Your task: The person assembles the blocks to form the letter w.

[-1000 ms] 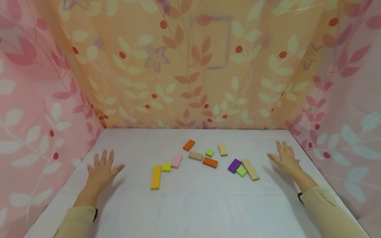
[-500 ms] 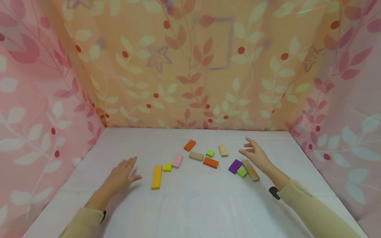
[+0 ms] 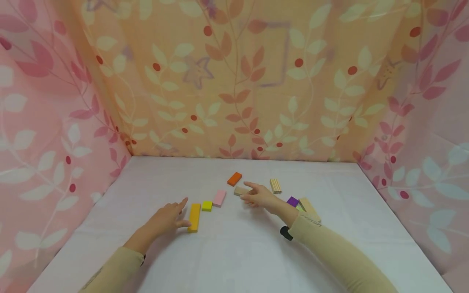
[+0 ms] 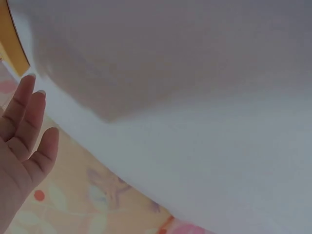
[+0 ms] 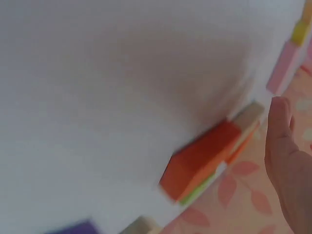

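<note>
My left hand (image 3: 163, 219) hovers just left of the long yellow-orange wooden block (image 3: 194, 217). Its index finger is extended and the thumb lies close to the block's near end; whether they touch is unclear. In the left wrist view that block (image 4: 10, 46) shows a gap from the visible fingertips. My right hand (image 3: 261, 198) reaches over the middle of the table, beside a tan block (image 3: 240, 191), with its fingers loosely bent and holding nothing visible. An orange block (image 5: 204, 156), hidden under this hand in the head view, shows in the right wrist view with a green block (image 5: 195, 191) behind it.
Between the hands lie a small yellow block (image 3: 207, 206) and a pink block (image 3: 220, 198). Farther back are another orange block (image 3: 234, 179) and a striped block (image 3: 275, 186). A purple block (image 3: 292, 202) and long tan block (image 3: 309, 209) lie by the right forearm. Patterned curtains (image 3: 234, 81) surround the table.
Both hands have moved inward from the table's sides. The left came up to the yellow-orange block; the right passed over the purple group to the centre. The blocks appear unmoved.
</note>
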`<state>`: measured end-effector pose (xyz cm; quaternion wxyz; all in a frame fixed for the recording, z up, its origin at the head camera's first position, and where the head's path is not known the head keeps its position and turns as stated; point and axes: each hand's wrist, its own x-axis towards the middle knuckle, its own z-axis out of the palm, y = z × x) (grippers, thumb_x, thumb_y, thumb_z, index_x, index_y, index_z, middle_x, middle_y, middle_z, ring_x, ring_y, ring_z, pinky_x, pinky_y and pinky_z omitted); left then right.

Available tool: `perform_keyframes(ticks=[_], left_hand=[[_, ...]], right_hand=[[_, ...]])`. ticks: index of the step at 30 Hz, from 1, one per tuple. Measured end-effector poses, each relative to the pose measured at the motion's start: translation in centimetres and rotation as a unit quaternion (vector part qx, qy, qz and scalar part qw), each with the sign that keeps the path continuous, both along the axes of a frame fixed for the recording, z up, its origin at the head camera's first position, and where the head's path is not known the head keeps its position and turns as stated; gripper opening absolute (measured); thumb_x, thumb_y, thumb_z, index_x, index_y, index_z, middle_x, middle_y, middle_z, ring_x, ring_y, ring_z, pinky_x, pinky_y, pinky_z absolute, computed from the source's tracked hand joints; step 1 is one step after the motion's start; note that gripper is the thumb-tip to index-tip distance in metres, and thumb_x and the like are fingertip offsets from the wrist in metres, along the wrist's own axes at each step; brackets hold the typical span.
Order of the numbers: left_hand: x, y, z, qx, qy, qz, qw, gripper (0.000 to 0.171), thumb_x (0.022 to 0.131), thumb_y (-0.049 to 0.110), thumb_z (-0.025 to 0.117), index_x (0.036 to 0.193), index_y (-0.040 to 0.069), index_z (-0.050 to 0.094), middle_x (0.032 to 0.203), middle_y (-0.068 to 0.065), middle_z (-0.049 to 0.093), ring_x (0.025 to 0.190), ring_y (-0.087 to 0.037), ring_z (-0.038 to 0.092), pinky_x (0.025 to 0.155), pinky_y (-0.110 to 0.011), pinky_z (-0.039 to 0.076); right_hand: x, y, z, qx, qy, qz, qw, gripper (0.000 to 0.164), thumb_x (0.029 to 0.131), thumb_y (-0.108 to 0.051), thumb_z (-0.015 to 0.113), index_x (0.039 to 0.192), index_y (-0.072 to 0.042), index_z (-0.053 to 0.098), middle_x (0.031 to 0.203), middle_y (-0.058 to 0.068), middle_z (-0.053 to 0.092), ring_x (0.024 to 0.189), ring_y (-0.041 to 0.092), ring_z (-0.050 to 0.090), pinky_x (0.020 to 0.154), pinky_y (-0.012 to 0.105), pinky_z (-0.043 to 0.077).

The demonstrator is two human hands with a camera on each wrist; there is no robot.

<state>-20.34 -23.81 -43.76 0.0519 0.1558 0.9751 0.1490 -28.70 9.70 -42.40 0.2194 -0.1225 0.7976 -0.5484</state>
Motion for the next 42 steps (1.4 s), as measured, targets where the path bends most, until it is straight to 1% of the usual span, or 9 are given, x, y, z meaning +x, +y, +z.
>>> perform_keyframes(ticks=[6,10,14,20,22,25,28,35,42], left_hand=[[-0.4,0.5,-0.2,0.021,-0.037,0.005,0.9991,0.096,0.079,0.049,0.074,0.147,-0.006,0.033,0.083,-0.001,0.051,0.075,-0.017,0.045,0.071,-0.037,0.042],[-0.7,0.9,-0.1,0.018,-0.047,0.011,0.9987,0.096,0.08,0.049,0.073,0.148,-0.004,0.032,0.088,-0.002,0.056,0.083,-0.02,0.05,0.081,-0.043,0.045],[-1.4,1.2,0.0,0.017,-0.064,0.023,0.9976,0.094,0.083,0.05,0.071,0.149,-0.003,0.031,0.093,-0.003,0.06,0.094,-0.025,0.055,0.093,-0.05,0.044],[-2.3,1.4,-0.3,0.019,-0.092,0.036,0.9949,0.094,0.084,0.049,0.07,0.15,-0.003,0.029,0.104,-0.011,0.062,0.103,-0.029,0.055,0.099,-0.05,0.041],[-2.3,1.4,-0.5,0.021,-0.097,0.033,0.9945,0.093,0.084,0.048,0.071,0.149,-0.004,0.031,0.118,-0.018,0.061,0.113,-0.034,0.054,0.102,-0.051,0.039],[-2.3,1.5,-0.5,0.015,-0.101,0.031,0.9943,0.091,0.083,0.047,0.073,0.148,-0.004,0.034,0.12,-0.019,0.06,0.113,-0.034,0.054,0.101,-0.052,0.039],[-2.3,1.8,-0.6,0.004,-0.1,0.033,0.9944,0.088,0.082,0.046,0.074,0.146,-0.003,0.038,0.111,-0.012,0.06,0.103,-0.028,0.055,0.098,-0.051,0.042],[-1.9,2.4,-1.0,0.008,-0.094,0.046,0.9944,0.085,0.081,0.045,0.076,0.142,-0.003,0.043,0.129,-0.018,0.056,0.12,-0.037,0.051,0.104,-0.052,0.038],[-1.2,3.0,-1.1,-0.001,-0.081,0.034,0.9962,0.085,0.079,0.048,0.077,0.139,-0.005,0.045,0.126,-0.019,0.057,0.116,-0.037,0.054,0.101,-0.052,0.041]], right_hand=[[-1.0,-4.2,-1.5,0.045,0.006,0.057,0.997,0.074,0.092,-0.021,0.07,0.152,-0.005,0.03,0.126,0.023,0.057,0.076,0.02,0.066,0.07,0.028,0.054],[-1.7,-6.0,-1.9,0.122,0.046,0.088,0.988,0.076,0.091,-0.029,0.071,0.152,-0.008,0.032,0.1,0.016,0.066,0.063,0.017,0.062,0.062,0.025,0.049],[-2.2,-7.1,-2.1,0.18,0.061,0.094,0.977,0.077,0.09,-0.033,0.071,0.152,-0.009,0.033,0.071,0.003,0.06,0.054,0.016,0.056,0.053,0.023,0.045],[-2.7,-8.2,-2.5,0.217,0.049,0.068,0.973,0.074,0.088,-0.035,0.073,0.148,-0.008,0.039,0.068,0.005,0.056,0.045,0.016,0.05,0.045,0.023,0.043],[-2.8,-8.5,-2.5,0.22,0.058,0.067,0.972,0.07,0.087,-0.033,0.075,0.145,-0.008,0.044,0.08,0.005,0.058,0.051,0.016,0.051,0.05,0.024,0.046],[-3.0,-8.7,-2.4,0.205,0.079,0.069,0.973,0.063,0.083,-0.024,0.079,0.136,-0.008,0.049,0.091,0.007,0.059,0.068,0.018,0.055,0.063,0.027,0.049],[-3.2,-8.7,-2.3,0.174,0.084,0.064,0.979,0.056,0.082,-0.013,0.08,0.129,-0.008,0.051,0.096,0.008,0.059,0.081,0.019,0.052,0.07,0.028,0.046],[-4.4,-8.3,-2.5,0.15,0.061,0.078,0.984,0.057,0.084,-0.004,0.074,0.137,-0.008,0.052,0.09,0.009,0.059,0.07,0.017,0.054,0.061,0.025,0.048],[-4.4,-8.0,-2.1,0.158,0.035,0.092,0.983,0.063,0.089,-0.01,0.071,0.145,-0.004,0.044,0.092,0.01,0.06,0.065,0.015,0.054,0.059,0.023,0.048]])
